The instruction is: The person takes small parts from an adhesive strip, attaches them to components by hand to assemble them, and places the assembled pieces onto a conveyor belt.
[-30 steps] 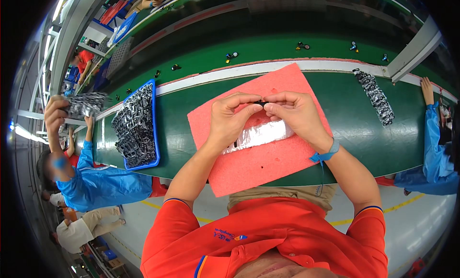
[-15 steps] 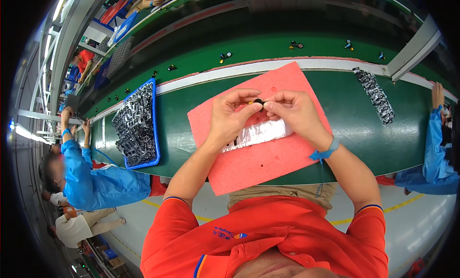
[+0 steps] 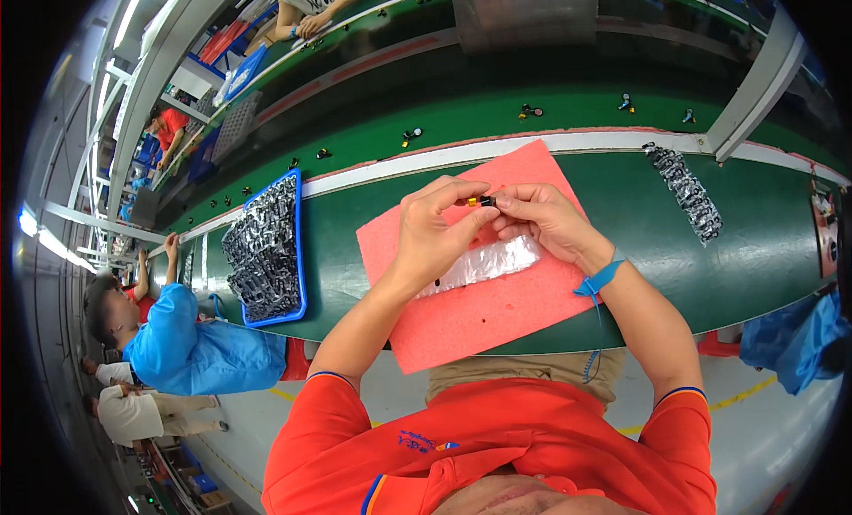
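Black component (image 3: 487, 201), yellow end (image 3: 473, 202) leftward

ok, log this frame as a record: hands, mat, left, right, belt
left hand: pinching small black-and-yellow part
right hand: pinching the same part
mat: pink foam mat, silvery strip on it
left: blue tray heaped with black-and-silver pieces
right: band of similar pieces on green table
belt: green belt, small parts spaced along it
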Tool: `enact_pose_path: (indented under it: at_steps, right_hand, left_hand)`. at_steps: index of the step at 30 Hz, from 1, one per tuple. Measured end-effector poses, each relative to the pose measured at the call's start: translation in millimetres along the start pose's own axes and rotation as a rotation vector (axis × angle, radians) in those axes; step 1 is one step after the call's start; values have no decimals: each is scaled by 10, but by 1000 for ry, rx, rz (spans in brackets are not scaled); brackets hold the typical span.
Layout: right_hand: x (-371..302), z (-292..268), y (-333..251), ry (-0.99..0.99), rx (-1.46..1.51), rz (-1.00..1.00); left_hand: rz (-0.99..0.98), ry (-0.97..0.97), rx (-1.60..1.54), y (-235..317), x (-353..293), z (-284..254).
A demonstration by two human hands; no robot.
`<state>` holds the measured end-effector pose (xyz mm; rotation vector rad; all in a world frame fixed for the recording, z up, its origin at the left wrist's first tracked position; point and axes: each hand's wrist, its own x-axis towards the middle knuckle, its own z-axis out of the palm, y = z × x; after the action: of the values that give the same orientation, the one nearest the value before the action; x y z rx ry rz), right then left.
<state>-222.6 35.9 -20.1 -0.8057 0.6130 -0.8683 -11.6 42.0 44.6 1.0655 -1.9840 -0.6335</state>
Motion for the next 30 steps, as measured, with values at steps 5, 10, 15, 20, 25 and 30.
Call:
enact_pose_path:
  at_steps: [5, 10, 15, 20, 25, 30]
  right_hand:
    - [-16, 60, -23, 130, 67, -17]
    - [-40, 74, -49, 221, -155, -143]
    - [-48, 124, -12, 252, -279, -160]
    - [-50, 158, 80, 234, -402, -242]
    - [-331, 595, -146, 230, -939, -754]
    - [-877, 1745, -465, -197, -992, -1146]
  left_hand:
    - [55, -6, 44, -37, 160, -1]
    - [5, 49, 168, -477, 710, -13]
    - [-172, 67, 378, -1071, 1178, 160]
    - [43, 94, 476, -1336, 1156, 173]
    - [130, 182, 382, -1159, 887, -73]
    - [-116, 209, 204, -798, 157, -525]
